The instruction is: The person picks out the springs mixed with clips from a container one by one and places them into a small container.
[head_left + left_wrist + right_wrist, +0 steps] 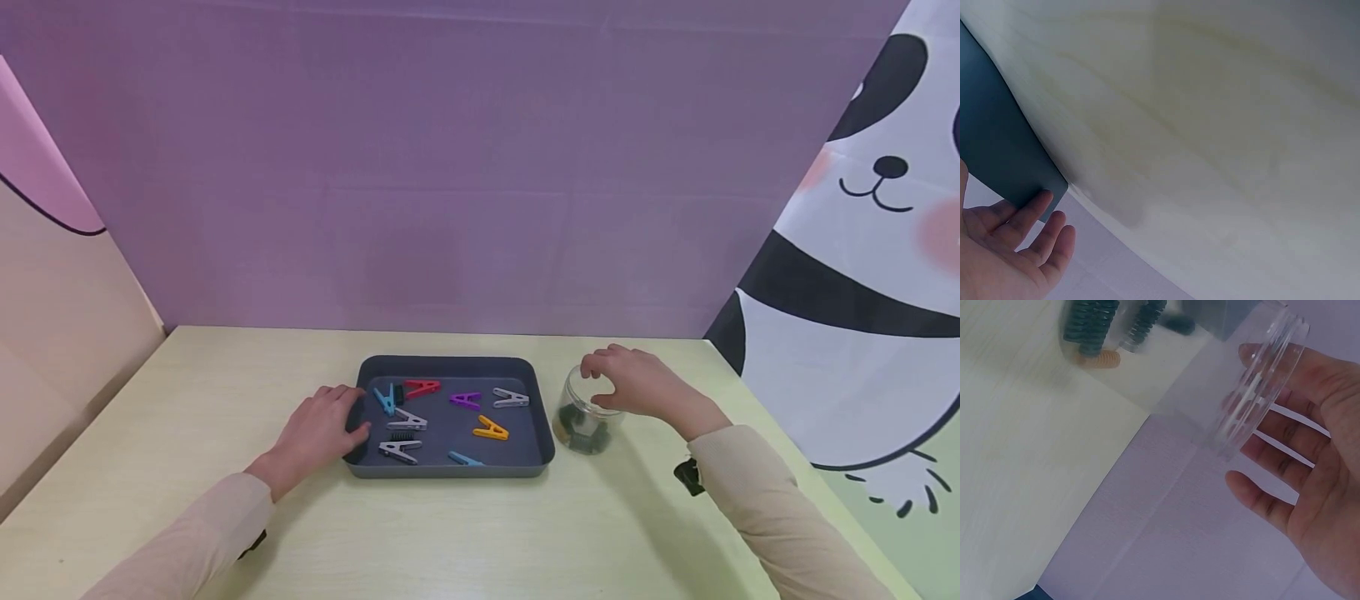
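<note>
My left hand (318,433) rests at the left side of a dark grey tray (450,472). In the left wrist view its fingertips overlap the tray's corner (1010,112). The tray holds several plastic clips, among them a red clip (423,388), a purple clip (466,401) and a yellow clip (491,428). Two small dark coils (402,436) lie among them. Over the mouth of a clear jar (587,421) is my right hand (637,383), thumb and fingers spread at the rim with nothing seen between them. Dark green coils (1090,325) and a tan coil (1102,359) sit inside the jar.
The jar stands just right of the tray on a pale wooden table (420,542). A purple cloth (450,167) hangs behind the table's far edge, and a panda-print cloth (862,300) hangs along the right side.
</note>
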Demonstrator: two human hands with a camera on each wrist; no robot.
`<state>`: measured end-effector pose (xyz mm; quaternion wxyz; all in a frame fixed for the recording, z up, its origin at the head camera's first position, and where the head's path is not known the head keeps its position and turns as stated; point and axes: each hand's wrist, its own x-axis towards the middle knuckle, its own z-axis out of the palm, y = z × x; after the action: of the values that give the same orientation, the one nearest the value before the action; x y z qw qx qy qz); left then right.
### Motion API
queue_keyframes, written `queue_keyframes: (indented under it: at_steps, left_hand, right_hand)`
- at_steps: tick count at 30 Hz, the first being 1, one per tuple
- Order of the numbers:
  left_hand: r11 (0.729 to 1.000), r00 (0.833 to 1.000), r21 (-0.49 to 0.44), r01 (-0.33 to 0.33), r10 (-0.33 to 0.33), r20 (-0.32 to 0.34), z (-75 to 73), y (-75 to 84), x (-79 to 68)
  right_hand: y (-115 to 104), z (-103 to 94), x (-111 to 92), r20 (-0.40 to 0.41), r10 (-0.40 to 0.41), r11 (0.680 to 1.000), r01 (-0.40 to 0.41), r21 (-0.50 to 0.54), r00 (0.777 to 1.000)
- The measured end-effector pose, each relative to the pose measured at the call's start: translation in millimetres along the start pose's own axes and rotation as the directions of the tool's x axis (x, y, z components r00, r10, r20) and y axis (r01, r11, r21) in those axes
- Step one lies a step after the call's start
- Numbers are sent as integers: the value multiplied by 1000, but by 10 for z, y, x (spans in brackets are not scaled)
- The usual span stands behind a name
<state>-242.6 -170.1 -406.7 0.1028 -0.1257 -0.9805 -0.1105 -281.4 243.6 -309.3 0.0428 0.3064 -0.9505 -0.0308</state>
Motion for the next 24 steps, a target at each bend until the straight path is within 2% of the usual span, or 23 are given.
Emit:
queue_keyframes:
  at_steps: [11,24]
  left_hand:
    - [1000,1000,0,-22,22,-19,-3,-11,-4]
    - [1000,1000,8,-9,9,-16,-19,10,-3]
  right_hand:
    - [-5,4,-21,-29,-20,1000,20,12,999]
    - [-22,-68,48,-74,-20,1000,20,-7,997]
